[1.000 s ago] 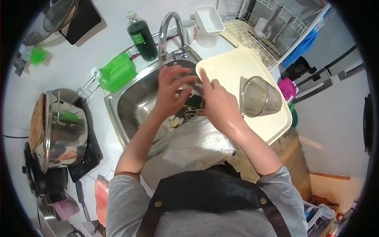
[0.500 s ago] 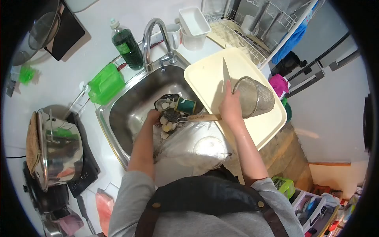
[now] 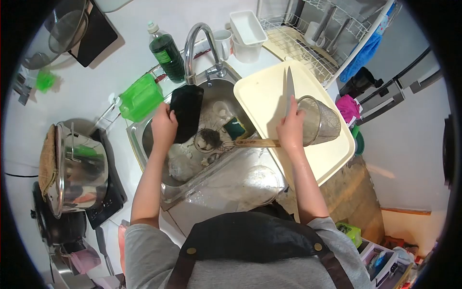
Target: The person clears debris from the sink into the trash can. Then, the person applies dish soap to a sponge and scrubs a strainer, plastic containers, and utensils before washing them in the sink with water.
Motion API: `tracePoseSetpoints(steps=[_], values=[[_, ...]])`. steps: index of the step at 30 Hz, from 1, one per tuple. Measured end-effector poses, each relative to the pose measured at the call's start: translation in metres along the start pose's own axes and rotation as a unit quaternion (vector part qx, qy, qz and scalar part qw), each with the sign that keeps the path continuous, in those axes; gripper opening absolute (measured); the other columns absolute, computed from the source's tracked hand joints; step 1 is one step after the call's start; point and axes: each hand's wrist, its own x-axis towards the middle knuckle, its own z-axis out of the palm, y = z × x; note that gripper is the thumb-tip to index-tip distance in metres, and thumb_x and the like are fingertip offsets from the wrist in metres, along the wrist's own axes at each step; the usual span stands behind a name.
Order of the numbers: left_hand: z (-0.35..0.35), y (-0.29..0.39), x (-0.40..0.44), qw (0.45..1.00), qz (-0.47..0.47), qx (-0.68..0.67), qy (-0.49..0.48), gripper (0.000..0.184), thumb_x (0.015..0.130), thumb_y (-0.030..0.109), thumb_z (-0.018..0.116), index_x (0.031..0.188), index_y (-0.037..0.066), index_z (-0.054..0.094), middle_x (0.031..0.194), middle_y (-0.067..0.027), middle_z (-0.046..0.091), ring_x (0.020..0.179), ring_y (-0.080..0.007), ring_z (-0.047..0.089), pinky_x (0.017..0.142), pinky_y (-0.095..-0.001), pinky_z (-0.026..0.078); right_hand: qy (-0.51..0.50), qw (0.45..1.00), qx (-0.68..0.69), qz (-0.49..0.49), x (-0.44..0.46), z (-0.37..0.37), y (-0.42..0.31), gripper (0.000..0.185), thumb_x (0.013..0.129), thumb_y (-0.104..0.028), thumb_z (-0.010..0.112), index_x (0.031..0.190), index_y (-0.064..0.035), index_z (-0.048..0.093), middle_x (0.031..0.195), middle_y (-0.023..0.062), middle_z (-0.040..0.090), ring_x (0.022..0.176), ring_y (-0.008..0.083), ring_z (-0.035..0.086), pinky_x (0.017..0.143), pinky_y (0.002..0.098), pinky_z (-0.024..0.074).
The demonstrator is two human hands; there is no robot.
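Over the left part of the steel sink [image 3: 133,126], my left hand [image 3: 164,128] grips the edge of a black, flat, tray-like piece [image 3: 188,111]. My right hand [image 3: 290,129] is closed around a kitchen knife [image 3: 290,85], its blade pointing away from me. Below that hand a cream tray [image 3: 260,91] bears a wire-mesh strainer [image 3: 323,123]. The strainer's wooden handle [image 3: 255,143] passes by my right hand and juts over the sink; whether my fingers also hold it I cannot tell. In the sink are a green-and-yellow sponge [image 3: 235,129] and a drain strainer with scraps [image 3: 208,140].
Behind the sink stand a tap [image 3: 188,48], a green detergent bottle [image 3: 166,54], a mug [image 3: 223,44] and white tubs [image 3: 248,36]. A green container [image 3: 141,98] sits at the sink's left corner. A steel pot [image 3: 83,166] is at left, a dish rack [image 3: 327,58] at back right.
My left hand has come up from the scraps in the sink, moving left with the black piece. The sponge and drain strainer are now uncovered. My right hand stays on the knife.
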Motion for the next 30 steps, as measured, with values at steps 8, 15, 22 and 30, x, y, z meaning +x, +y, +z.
tracePoseSetpoints(steps=[8, 15, 22, 30], values=[[0.009, 0.037, 0.026, 0.68, -0.36, -0.603, -0.208, 0.013, 0.083, 0.006, 0.054, 0.096, 0.004, 0.054, 0.082, -0.0064, 0.06, 0.075, -0.0155, 0.061, 0.061, -0.0293, 0.051, 0.063, 0.993, 0.073, -0.072, -0.011, -0.024, -0.027, 0.066, 0.078, 0.007, 0.043, 0.138, -0.0036, 0.017, 0.111, 0.0283, 0.037, 0.096, 0.039, 0.049, 0.086, 0.0398, 0.0399], [0.101, 0.143, 0.046, 0.744, -0.24, -0.542, -0.308, 0.023, 0.081, 0.01, 0.059, 0.103, 0.002, 0.057, 0.087, -0.0063, 0.061, 0.073, -0.014, 0.06, 0.061, -0.0255, 0.051, 0.058, 0.989, 0.066, -0.115, -0.011, -0.019, -0.039, 0.065, 0.078, 0.008, 0.043, 0.137, -0.0033, 0.018, 0.114, 0.0268, 0.037, 0.103, 0.0397, 0.045, 0.089, 0.0404, 0.0382], [0.128, 0.086, 0.067, 0.773, -0.216, -0.554, -0.221, 0.021, 0.082, 0.014, 0.055, 0.1, 0.004, 0.061, 0.096, -0.0062, 0.063, 0.083, -0.0189, 0.061, 0.071, -0.0315, 0.05, 0.005, 0.999, 0.052, -0.013, -0.004, 0.005, -0.02, 0.068, 0.073, 0.01, 0.043, 0.137, -0.0046, 0.021, 0.114, 0.0267, 0.036, 0.101, 0.039, 0.044, 0.089, 0.0388, 0.0376], [0.204, 0.014, -0.021, 0.908, 0.24, -0.062, -0.338, 0.024, 0.079, 0.011, 0.049, 0.099, 0.016, 0.06, 0.099, -0.0104, 0.059, 0.101, -0.0256, 0.053, 0.082, -0.041, 0.045, -0.01, 0.998, -0.035, -0.052, 0.004, 0.017, -0.017, 0.067, 0.071, 0.013, 0.043, 0.134, -0.0017, 0.027, 0.124, 0.031, 0.027, 0.107, 0.0439, 0.042, 0.091, 0.0405, 0.0372]])
